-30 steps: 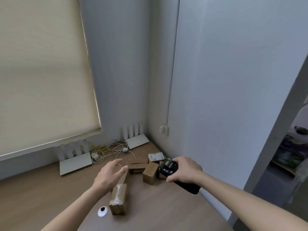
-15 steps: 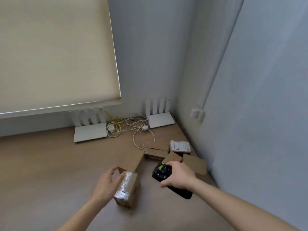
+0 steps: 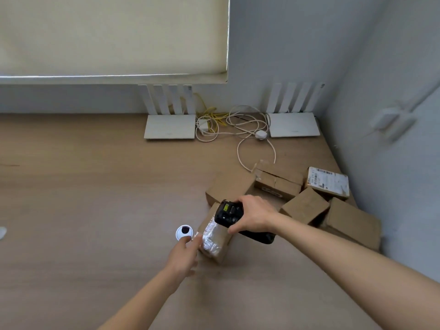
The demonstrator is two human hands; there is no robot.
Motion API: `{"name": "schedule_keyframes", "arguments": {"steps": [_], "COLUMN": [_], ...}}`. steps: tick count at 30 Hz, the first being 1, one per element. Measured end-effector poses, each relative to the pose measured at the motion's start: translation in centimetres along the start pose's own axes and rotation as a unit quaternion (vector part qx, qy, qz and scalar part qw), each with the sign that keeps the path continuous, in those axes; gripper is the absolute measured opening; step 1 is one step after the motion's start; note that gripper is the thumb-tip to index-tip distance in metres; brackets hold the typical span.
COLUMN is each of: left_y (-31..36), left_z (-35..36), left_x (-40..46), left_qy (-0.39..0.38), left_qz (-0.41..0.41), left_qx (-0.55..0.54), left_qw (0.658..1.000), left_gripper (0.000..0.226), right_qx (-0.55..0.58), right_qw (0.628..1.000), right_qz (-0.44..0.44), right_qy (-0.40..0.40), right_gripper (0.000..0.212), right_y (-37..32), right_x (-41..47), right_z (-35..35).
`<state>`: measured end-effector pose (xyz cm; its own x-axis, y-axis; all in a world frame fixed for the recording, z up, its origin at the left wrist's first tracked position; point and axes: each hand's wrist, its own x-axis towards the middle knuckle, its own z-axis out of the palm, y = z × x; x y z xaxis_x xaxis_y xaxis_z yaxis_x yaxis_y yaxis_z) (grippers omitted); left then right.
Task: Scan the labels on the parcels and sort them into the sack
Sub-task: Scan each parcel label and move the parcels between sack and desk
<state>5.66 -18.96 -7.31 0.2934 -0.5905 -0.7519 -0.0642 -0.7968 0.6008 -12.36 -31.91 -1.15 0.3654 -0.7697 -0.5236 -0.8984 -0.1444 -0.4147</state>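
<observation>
A long cardboard parcel (image 3: pixel 215 241) with shiny tape on its near end lies on the wooden desk (image 3: pixel 95 210). My left hand (image 3: pixel 184 254) touches its near left side with the fingers extended. My right hand (image 3: pixel 256 216) grips a black handheld scanner (image 3: pixel 228 213) held just above the parcel, screen up. Several more brown parcels (image 3: pixel 304 206) are piled at the right by the wall. One of them, a labelled parcel (image 3: pixel 328 183), shows a white label with a barcode. No sack is in view.
Two white routers (image 3: pixel 170 126) (image 3: pixel 294 125) stand at the back of the desk, joined by tangled white and yellow cables (image 3: pixel 238 125). A round white cable grommet (image 3: pixel 184 232) sits left of the parcel. A window blind (image 3: pixel 112 36) hangs behind; grey walls close the right side.
The view has tilted down toward the desk. My right hand has brought the scanner left over the taped parcel, and my left hand has slid to the parcel's near end.
</observation>
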Motion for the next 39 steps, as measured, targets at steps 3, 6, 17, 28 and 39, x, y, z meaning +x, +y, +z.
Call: {"name": "schedule_keyframes", "arguments": {"steps": [3, 6, 17, 28, 39], "left_y": [-0.5, -0.8, -1.6, -1.2, -1.6], "left_z": [1.1, 1.8, 0.7, -5.6, -16.4], "left_x": [0.6, 0.8, -2.8, -15.6, -30.5], "left_qy": [-0.014, 0.002, 0.028, -0.091, -0.136], "left_qz": [-0.017, -0.030, 0.037, 0.207, 0.372], "left_qx": [-0.076, -0.142, -0.179, -0.144, -0.043], "left_qw": [0.997, 0.989, 0.983, 0.963, 0.917], "left_gripper": [0.033, 0.027, 0.041, 0.049, 0.051], "right_qx": [0.004, 0.028, 0.267, 0.325, 0.303], "right_qw": [1.000, 0.999, 0.961, 0.943, 0.941], "right_qz": [-0.012, -0.011, 0.050, 0.045, 0.000], "right_qy": [-0.019, -0.017, -0.047, 0.050, 0.149], "right_gripper": [0.068, 0.077, 0.068, 0.059, 0.088], "right_y": [0.4, 1.3, 3.8, -1.7, -12.2], "right_x": [0.8, 0.4, -7.3, -22.6, -38.1], "right_z": [1.2, 2.0, 2.8, 2.4, 1.9]}}
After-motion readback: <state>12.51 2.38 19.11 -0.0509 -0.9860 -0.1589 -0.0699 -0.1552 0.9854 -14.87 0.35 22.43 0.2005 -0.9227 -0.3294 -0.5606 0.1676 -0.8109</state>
